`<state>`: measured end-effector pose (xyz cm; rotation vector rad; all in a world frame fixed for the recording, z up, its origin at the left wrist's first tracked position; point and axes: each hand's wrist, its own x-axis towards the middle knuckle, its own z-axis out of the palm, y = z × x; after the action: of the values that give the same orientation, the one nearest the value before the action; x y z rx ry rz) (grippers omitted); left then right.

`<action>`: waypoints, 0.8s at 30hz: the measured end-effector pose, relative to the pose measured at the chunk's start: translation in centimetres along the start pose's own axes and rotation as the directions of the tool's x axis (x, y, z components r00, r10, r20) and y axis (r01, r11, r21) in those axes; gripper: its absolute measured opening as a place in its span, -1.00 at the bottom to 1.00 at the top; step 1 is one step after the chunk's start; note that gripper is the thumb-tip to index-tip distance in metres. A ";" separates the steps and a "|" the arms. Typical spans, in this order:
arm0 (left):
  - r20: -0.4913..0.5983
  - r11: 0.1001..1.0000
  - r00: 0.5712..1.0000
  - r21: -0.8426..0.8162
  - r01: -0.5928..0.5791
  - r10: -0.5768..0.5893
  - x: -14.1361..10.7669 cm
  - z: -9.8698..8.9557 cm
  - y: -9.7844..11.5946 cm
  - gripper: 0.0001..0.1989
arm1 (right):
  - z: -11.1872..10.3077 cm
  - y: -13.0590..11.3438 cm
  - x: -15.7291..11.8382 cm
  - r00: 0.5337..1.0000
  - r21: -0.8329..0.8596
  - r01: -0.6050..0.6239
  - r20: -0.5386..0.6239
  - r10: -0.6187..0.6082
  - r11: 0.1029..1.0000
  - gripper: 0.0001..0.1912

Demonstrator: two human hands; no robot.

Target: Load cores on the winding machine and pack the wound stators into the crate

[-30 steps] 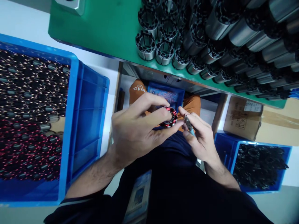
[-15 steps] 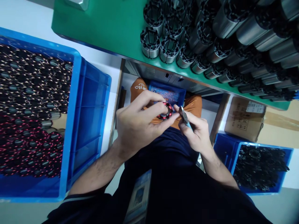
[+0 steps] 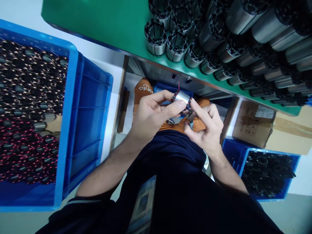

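Above my lap, my left hand (image 3: 151, 113) grips a wound motor stator (image 3: 182, 97) between thumb and fingers. Its bare steel side faces up, with black end rings and red windings at both ends. A thin red wire (image 3: 178, 86) sticks up from its far end. My right hand (image 3: 207, 126) is closed around a pair of cutting pliers (image 3: 191, 123) with a blue handle, mostly hidden by the fingers. The right index finger reaches to the stator's right end. The plier jaws are close under that end; I cannot tell whether they touch it.
Rows of unwound stators (image 3: 156, 37) stand on a green bench (image 3: 97, 22). At left, a blue crate (image 3: 83, 130) holds many wound stators. At right are a cardboard box (image 3: 253, 123) and a blue bin (image 3: 240, 174) of black parts. Another blue bin (image 3: 161, 87) is below the bench.
The stator has been turned from its ring end facing me to its steel side facing up. The pliers have tipped down beneath my right fingers, and the right index finger has extended to the stator.
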<state>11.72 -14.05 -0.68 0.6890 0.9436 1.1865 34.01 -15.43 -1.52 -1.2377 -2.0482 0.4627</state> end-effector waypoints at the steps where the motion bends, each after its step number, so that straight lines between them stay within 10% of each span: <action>1: 0.010 1.000 1.000 -0.013 0.002 -0.002 0.1 0.2 0.0 -0.57 | -0.1 -0.1 0.1 1.000 -0.011 0.007 -0.008 -0.007 1.000 -0.43; 19: 0.022 1.000 0.999 -0.005 -0.023 0.024 0.4 1.1 -1.0 -0.51 | -0.9 1.0 -0.3 0.996 0.061 -0.074 0.048 0.071 0.995 -0.40; 24: -0.090 0.995 0.992 -0.037 -0.090 0.087 0.7 0.9 -2.6 -0.50 | -1.0 1.5 0.3 0.956 0.048 -0.204 0.227 0.188 0.978 -0.42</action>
<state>13.70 -14.01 -2.63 0.6558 0.9676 1.3198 35.58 -14.44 -1.64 -1.4061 -2.0789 0.7922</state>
